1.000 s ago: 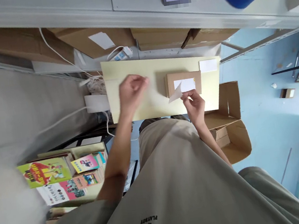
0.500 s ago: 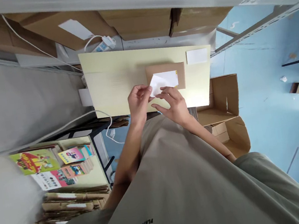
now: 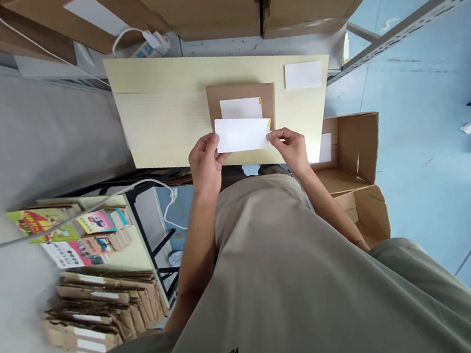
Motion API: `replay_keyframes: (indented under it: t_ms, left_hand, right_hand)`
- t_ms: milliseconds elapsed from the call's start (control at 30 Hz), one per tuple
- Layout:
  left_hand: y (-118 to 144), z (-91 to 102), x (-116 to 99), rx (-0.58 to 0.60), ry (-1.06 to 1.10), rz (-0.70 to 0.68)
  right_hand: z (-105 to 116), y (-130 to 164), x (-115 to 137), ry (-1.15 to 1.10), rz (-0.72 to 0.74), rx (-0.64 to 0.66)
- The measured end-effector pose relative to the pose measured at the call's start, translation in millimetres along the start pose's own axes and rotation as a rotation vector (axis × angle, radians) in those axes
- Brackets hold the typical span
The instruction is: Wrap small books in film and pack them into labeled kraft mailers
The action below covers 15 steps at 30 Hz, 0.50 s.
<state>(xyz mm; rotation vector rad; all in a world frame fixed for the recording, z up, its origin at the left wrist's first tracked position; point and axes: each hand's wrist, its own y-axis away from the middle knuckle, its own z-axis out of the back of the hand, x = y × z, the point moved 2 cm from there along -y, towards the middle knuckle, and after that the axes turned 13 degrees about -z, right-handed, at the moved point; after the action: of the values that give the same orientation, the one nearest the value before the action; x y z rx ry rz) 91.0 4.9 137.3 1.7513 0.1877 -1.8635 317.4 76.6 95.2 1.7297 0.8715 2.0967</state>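
Note:
A white label (image 3: 242, 134) with a yellow mark at its right end is stretched flat between my hands. My left hand (image 3: 206, 163) pinches its left edge, and my right hand (image 3: 290, 147) pinches the right edge. Behind it lies a brown cardboard box (image 3: 214, 99) on the pale yellow table (image 3: 158, 117). Another white label (image 3: 241, 107), also with a yellow mark, is on the top of that box; its lower part is hidden by the held label. I cannot tell whether the held label touches the box.
A white slip (image 3: 302, 75) lies at the table's back right. Open cardboard boxes (image 3: 357, 149) stand on the floor to the right. On the left are books (image 3: 96, 221), folded cartons (image 3: 100, 304) and a cable (image 3: 92, 210). A power strip (image 3: 149, 46) sits behind the table.
The label was tilted and partly curled near my left fingers; now it is spread flat. My right hand has moved right and closed on its right edge. The whole view has shifted.

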Motion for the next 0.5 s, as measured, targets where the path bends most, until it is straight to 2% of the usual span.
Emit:
replay_keyframes:
  t_ms: [100, 267, 367, 500]
  left_hand:
    - [-1, 1.6, 14, -0.063, 0.024, 0.021]
    - [-24, 9.4, 58, -0.074, 0.101, 0.060]
    - [-48, 10.6, 79, -0.067, 0.090, 0.083]
    - [-85, 5.8, 93, -0.026, 0.037, 0.042]
  right_hand:
    - [2, 3, 3, 0.047, 0.038, -0.021]
    - [-4, 2, 8, 0.177, 0.142, -0.062]
    - [-11, -12, 6, 0.246, 0.147, -0.095]
    - [-17, -48, -1, 0.309, 0.106, -0.177]
